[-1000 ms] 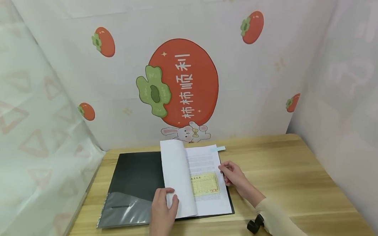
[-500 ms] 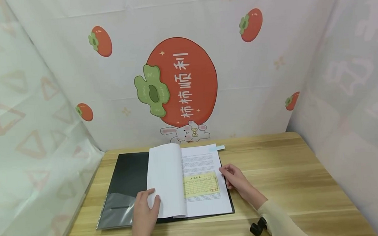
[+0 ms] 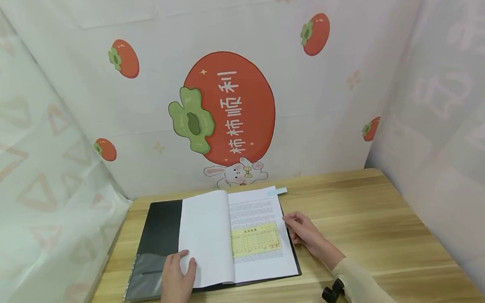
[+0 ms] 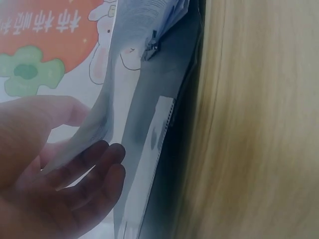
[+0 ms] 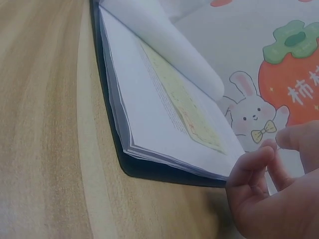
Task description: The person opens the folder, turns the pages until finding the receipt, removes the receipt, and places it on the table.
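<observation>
A black folder (image 3: 162, 229) lies spread on the wooden table, with a stack of printed pages (image 3: 252, 215) on its right side. My left hand (image 3: 176, 276) pinches the edge of a white sheet (image 3: 206, 238) that is turned over to the left, its fold bulging up. In the left wrist view the thumb and fingers (image 4: 102, 164) lie on either side of the sheet. A yellow printed form (image 3: 255, 240) sits on the exposed page. Beside that page's right edge, my right hand (image 3: 306, 233) is loosely curled, thumb near the index finger; nothing shows in its grasp.
A clear plastic pocket (image 3: 144, 275) covers the folder's lower left. A pale blue tab (image 3: 281, 191) sticks out at the top right of the pages. Behind the table (image 3: 352, 210) hangs a printed cloth (image 3: 306, 120), and a black device (image 3: 332, 293) is by the right sleeve.
My left hand has moved left with the sheet, which now lies flatter over the black cover and exposes more of the yellow form. My right hand has stayed nearly in place.
</observation>
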The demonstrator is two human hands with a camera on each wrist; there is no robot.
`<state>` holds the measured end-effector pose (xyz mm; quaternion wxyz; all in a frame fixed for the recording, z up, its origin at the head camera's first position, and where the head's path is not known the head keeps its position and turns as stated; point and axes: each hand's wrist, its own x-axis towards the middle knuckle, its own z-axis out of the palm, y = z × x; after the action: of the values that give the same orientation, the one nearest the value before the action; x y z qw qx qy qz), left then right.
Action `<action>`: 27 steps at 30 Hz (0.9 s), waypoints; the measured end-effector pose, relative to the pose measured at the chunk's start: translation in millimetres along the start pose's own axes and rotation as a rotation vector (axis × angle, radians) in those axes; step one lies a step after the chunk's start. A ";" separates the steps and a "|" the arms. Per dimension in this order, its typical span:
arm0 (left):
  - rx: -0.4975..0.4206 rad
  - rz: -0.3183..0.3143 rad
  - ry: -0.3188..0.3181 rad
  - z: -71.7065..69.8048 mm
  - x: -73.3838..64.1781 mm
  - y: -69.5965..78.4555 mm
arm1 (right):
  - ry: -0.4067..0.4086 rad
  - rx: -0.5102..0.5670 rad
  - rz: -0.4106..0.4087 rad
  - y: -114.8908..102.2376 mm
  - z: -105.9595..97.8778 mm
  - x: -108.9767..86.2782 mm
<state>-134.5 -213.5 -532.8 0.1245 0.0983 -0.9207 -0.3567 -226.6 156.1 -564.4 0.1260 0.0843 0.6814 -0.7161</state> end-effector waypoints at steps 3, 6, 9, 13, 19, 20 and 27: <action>0.020 -0.012 -0.011 -1.3 2.6 -5.3 | -0.002 0.011 0.002 2.9 0.2 1.2; 0.042 -0.019 -0.012 0.2 3.4 -10.9 | -0.007 0.035 0.014 3.7 0.2 -0.8; 0.058 -0.018 -0.002 3.5 2.9 -17.3 | -0.011 0.061 0.034 2.7 1.5 -4.0; 0.066 -0.024 0.007 6.2 3.7 -22.8 | -0.007 0.038 0.042 2.0 4.4 -7.6; 0.080 -0.031 -0.002 9.6 7.3 -27.7 | 0.011 -0.012 0.055 4.0 8.0 -15.6; 0.084 -0.031 -0.005 10.4 8.2 -28.0 | 0.016 -0.018 0.054 4.3 8.6 -16.9; 0.107 -0.051 0.003 10.5 10.1 -30.5 | 0.007 -0.090 0.047 0.5 15.4 -21.0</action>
<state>-144.5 -231.7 -559.5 0.1114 0.1285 -0.9354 -0.3100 -205.7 142.1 -557.9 0.1442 0.0969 0.7110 -0.6814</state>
